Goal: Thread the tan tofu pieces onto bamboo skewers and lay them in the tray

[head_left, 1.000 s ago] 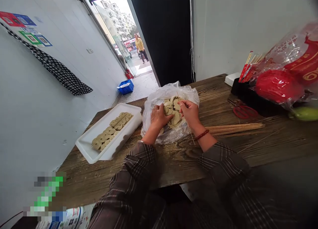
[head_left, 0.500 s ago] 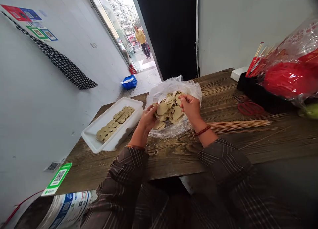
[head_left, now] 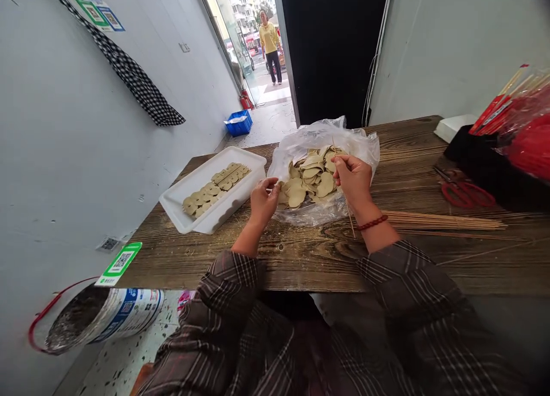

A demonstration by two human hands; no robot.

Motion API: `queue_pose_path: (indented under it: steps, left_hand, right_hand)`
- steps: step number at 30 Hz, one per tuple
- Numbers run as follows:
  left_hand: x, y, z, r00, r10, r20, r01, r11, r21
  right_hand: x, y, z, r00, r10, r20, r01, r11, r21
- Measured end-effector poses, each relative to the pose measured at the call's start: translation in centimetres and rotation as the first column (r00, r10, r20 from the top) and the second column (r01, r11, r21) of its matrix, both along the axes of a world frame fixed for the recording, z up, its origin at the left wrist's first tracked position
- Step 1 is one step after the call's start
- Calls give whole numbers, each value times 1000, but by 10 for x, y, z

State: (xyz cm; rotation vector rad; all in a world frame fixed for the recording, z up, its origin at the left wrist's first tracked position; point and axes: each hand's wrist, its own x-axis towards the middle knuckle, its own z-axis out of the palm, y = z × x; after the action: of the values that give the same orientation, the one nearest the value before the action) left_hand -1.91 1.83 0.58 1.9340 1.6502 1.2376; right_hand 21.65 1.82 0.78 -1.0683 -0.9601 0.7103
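Note:
My right hand (head_left: 354, 181) pinches a thin bamboo skewer (head_left: 350, 217), its tip rising above the fingers and its lower end slanting toward the table edge. Beneath and beside it lies a heap of flat, round beige slices (head_left: 311, 172) in an open clear plastic bag (head_left: 365, 146). At the heap's left edge is my left hand (head_left: 263, 201), thumb and fingers drawn together; whether a slice is between them I cannot make out. A white tray (head_left: 174, 212) on the left holds rows of the same slices, threaded on skewers.
Loose bamboo skewers (head_left: 447, 219) lie to the right on the wooden table (head_left: 309, 270). Red-handled scissors (head_left: 466, 194) and a black holder (head_left: 472, 155) sit farther right. A bucket (head_left: 116, 316) stands below the left edge. In the doorway stands a person in yellow (head_left: 270, 38).
The view has shifted, so the table sits higher and more of the bucket shows. My left hand has drawn slightly away from the heap. The skewer stays in my right hand.

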Motion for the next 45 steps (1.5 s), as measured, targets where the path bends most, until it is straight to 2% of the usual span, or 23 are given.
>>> queue_pose_path:
  steps: [2,6,10,13,16,21,24,27,30,32,34,36,38,41,45]
  left_hand:
    - [-1,-6,0,1000,-1,22,1,1000,6]
    - [-3,-18,0,997,76,21,-77,995,63]
    - [-2,-23,-3,996,20,-91,-16,999,52]
    - [-9,-17,-5,983,114,-141,-104,991,79]
    - [-18,-4,-5,951,200,-236,-193,980,51]
    - [-22,15,-3,859,152,-489,-169,986,9]
    - [-21,18,-4,830,127,-543,-132,991,30]
    - [-22,18,-1,901,106,-420,-107,994,21]
    - [-22,22,8,982,116,-147,-114,993,17]
    - [-20,28,17,994,108,1,-107,993,56]
    - [-15,36,23,995,88,42,-91,992,83]
    - [-9,44,26,996,84,-31,-83,995,56]
    - [-2,50,26,978,110,-174,-105,994,38]
    - [11,55,23,913,158,-377,-129,986,101]
    - [33,63,19,864,135,-484,-106,991,87]
  right_hand:
    - [0,0,-1,1000,-2,11,2,1000,3]
    - [-1,-1,-1,1000,-1,20,1,1000,16]
    - [-2,-3,-1,999,4,46,-5,1000,14]
    - [-2,-3,-2,998,9,66,-11,1000,17]
    - [-2,-2,-4,997,18,74,-19,1000,16]
    - [-2,-2,-4,996,25,91,-25,1000,8]
    - [-1,-2,-2,995,20,94,-19,1000,-3]
    - [-1,-2,-1,995,6,97,-5,1000,-8]
    - [-1,-3,0,995,16,103,-16,1000,-6]
    - [-1,-3,0,995,27,99,-27,1000,-2]
    - [-1,-3,-1,995,27,91,-27,1000,-1]
    - [-1,-3,-1,996,19,90,-19,1000,-1]
    - [0,-2,-2,995,7,100,-7,1000,-1]
    - [1,-1,-1,993,10,118,-10,1000,2]
    - [1,-2,2,992,19,122,-19,1000,1]
